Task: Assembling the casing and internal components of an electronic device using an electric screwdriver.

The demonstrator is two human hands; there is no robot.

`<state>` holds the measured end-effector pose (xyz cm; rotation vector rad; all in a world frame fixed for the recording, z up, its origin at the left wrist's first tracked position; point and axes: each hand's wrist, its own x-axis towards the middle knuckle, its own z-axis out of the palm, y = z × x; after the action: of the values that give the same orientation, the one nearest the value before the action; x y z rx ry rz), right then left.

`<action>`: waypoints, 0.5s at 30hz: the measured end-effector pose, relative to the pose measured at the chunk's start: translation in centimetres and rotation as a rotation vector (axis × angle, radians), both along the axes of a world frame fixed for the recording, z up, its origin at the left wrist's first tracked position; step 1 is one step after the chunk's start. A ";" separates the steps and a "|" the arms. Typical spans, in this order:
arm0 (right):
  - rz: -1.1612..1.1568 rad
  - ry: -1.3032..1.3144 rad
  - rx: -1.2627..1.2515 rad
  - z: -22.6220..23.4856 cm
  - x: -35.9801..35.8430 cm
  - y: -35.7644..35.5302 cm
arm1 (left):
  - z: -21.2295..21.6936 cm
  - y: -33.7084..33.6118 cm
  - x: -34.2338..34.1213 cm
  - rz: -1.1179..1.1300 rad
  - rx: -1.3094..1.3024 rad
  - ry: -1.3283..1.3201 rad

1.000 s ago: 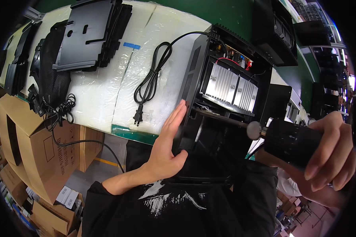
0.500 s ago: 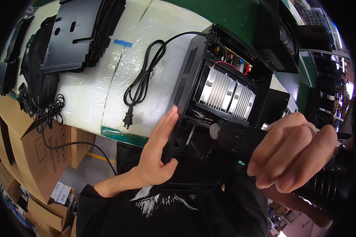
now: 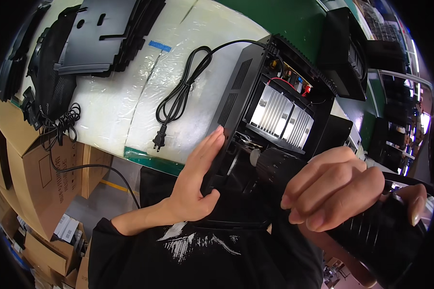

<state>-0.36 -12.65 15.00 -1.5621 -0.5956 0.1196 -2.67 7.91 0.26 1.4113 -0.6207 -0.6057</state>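
A black metal case (image 3: pixel 230 103) with an open top lies on the table in front of me. Inside it sit silver finned heat sinks (image 3: pixel 280 118), with a red wire and a circuit board beyond them. My left hand (image 3: pixel 197 185) rests against the case's left side, fingers stretched out and holding nothing. My right hand (image 3: pixel 337 190) is wrapped round a black cordless drill (image 3: pixel 279 168). The drill's nose points left over the near end of the case; its tip and whatever it meets are hidden. A black power cord (image 3: pixel 190 84) runs from the far end and lies looped beside the case.
Black metal plates (image 3: pixel 96 38) are stacked at the far left, beside a black mesh piece (image 3: pixel 53 77) and a tangled cable (image 3: pixel 65 120). Cardboard boxes (image 3: pixel 43 178) stand on the floor at left. Another black case (image 3: pixel 340 53) sits at the far right.
My right hand and the drill have shifted left and a little down, and more of the drill's body shows. My left hand stays against the case. The whole view has turned slightly.
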 end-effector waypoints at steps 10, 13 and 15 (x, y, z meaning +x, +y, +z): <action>0.533 0.367 0.067 0.5 2.3 -1.7 | 0.3 0.2 0.0 0.045 -0.017 -0.029; 0.277 0.134 0.175 -1.1 0.9 0.4 | 0.3 0.1 -0.3 0.077 -0.022 0.003; 0.105 -0.020 0.250 -2.3 -0.3 2.0 | 0.0 0.2 -0.4 0.093 -0.043 -0.005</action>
<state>-0.63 -10.69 12.70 -1.2916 -0.6816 0.1047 -3.06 8.11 0.28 1.3939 -0.5652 -0.5125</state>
